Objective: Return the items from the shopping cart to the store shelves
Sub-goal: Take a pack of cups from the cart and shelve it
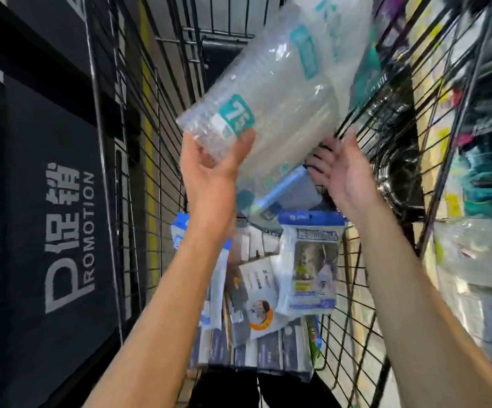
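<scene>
I look down into a black wire shopping cart (356, 260). My left hand (212, 163) grips the near end of a long clear plastic sleeve of stacked disposable cups (268, 92) with teal labels, lifted above the cart and tilted up to the right. My right hand (344, 169) is open, fingers spread, just under and right of the sleeve, and does not grip it. A second clear bag of cups (342, 28) blurs behind at the top. Below lie several packets, among them a blue-headed packet (312, 260) and a white packet with an orange ring (261, 301).
A black sign reading PROMOTION (62, 231) stands to the left of the cart. Store shelves (480, 172) with colourful packaged goods run along the right side. A dark pan-like item (398, 172) sits against the cart's right wall. Boxes line the cart floor near me.
</scene>
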Available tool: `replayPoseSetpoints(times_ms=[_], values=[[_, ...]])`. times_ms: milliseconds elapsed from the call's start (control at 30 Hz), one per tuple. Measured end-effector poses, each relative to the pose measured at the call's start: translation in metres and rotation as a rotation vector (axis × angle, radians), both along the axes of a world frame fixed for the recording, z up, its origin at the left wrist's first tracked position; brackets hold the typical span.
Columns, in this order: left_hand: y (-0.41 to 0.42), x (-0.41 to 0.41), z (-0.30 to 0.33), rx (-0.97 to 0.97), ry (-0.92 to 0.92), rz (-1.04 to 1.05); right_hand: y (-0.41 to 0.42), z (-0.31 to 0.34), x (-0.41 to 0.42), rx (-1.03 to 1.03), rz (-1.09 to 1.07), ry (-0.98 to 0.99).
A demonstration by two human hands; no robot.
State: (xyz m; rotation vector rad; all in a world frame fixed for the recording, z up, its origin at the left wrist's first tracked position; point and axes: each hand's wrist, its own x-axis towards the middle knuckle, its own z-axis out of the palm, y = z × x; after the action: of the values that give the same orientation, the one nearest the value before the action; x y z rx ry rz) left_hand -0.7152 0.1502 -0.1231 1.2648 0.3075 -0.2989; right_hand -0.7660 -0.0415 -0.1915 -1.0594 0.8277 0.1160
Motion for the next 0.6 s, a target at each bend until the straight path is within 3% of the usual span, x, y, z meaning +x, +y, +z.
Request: replayPoseSetpoints(times_ms=[100, 167, 267, 433, 500, 600], values=[[-0.002, 0.020, -0.004, -0.095, 0.075, -0.222, -0.001, 0.022, 0.024, 0.127, -0.084, -0.204], [-0.001, 0.035, -0.006, 0.020, 0.081, -0.389, 0.001, 0.036, 0.037, 0.128, -0.122, -0.314], [0.014, 0.069, -0.022, 0.217, 0.121, -0.622, -0.004, 0.046, 0.044, -0.064, -0.302, -0.312], [0.043, 0.088, -0.113, 0.733, 0.434, -0.479, -0.013, 0.034, 0.026, -0.475, -0.394, -0.210], [0.047, 0.074, -0.141, 0.799, 0.569, -0.593, -0.011, 0.025, 0.020, -0.554, -0.347, -0.145], [0.041, 0.058, -0.159, 0.783, 0.583, -0.506, -0.002, 0.013, 0.008, -0.599, -0.310, -0.043]])
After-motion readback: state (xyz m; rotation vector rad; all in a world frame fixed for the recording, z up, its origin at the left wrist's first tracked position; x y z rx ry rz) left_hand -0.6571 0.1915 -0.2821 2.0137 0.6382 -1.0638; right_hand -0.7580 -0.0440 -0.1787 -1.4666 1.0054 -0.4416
